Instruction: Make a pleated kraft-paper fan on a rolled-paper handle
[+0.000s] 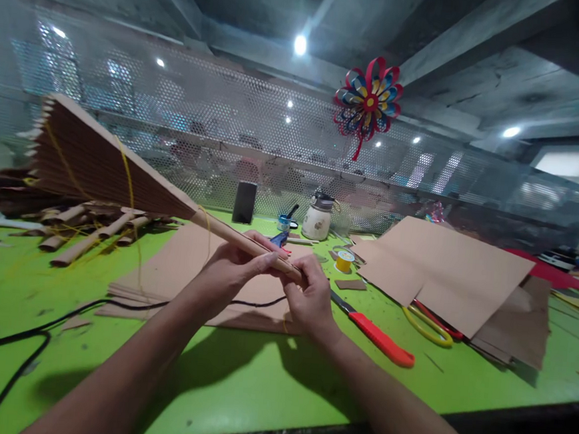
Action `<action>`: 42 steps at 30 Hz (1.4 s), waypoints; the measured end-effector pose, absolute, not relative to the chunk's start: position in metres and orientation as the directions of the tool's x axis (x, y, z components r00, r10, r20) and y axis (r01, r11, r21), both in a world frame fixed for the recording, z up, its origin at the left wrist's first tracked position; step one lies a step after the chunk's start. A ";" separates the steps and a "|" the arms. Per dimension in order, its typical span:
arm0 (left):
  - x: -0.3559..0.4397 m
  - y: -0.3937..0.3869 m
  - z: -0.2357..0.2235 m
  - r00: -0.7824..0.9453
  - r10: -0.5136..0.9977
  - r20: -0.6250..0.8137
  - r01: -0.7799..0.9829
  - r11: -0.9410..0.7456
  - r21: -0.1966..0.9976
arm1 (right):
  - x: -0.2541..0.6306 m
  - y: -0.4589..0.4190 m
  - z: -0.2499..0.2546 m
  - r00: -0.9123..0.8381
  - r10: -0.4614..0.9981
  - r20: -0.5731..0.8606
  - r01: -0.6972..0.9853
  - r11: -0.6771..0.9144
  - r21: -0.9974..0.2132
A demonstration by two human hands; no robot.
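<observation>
A folded cardboard fan [97, 168] with a narrow rolled handle slants from the upper left down to the middle. Its layered pleats spread at the far left end, and yellow string [127, 171] loops around it. My left hand [238, 266] is wrapped round the handle. At the handle's lower end, my right hand [309, 297] grips with thumb and fingers. Brown cardboard sheets [166, 261] lie stacked beneath both hands. Just behind the hands shows a blue glue gun [280, 238], partly hidden by them.
A red-handled knife [380, 338] and yellow-and-red scissors [429, 325] lie to the right, near large cardboard sheets [450, 270]. Cardboard tubes [92, 235] are piled left. A black cord [86, 307] crosses the green table. Toward the back stand a jug [317, 219], a phone [244, 202] and yellow tape [344, 261].
</observation>
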State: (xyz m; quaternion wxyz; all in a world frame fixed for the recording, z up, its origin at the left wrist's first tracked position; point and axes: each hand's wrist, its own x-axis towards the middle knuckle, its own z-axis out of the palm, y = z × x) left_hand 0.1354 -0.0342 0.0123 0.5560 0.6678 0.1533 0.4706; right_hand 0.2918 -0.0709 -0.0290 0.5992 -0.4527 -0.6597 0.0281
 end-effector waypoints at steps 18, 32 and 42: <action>0.139 -0.029 0.004 0.465 0.754 0.464 -0.313 -0.349 0.883 | 0.292 -0.065 -0.036 0.143 0.695 0.705 0.597 0.508 -0.622; 0.140 -0.028 0.003 0.485 0.747 0.454 -0.382 -0.287 0.879 | 0.292 -0.060 -0.037 0.150 0.760 0.632 0.561 0.461 -0.688; 0.137 -0.028 0.003 0.501 0.702 0.506 -0.266 -0.431 0.862 | 0.291 -0.060 -0.040 0.155 0.745 0.648 0.589 0.457 -0.666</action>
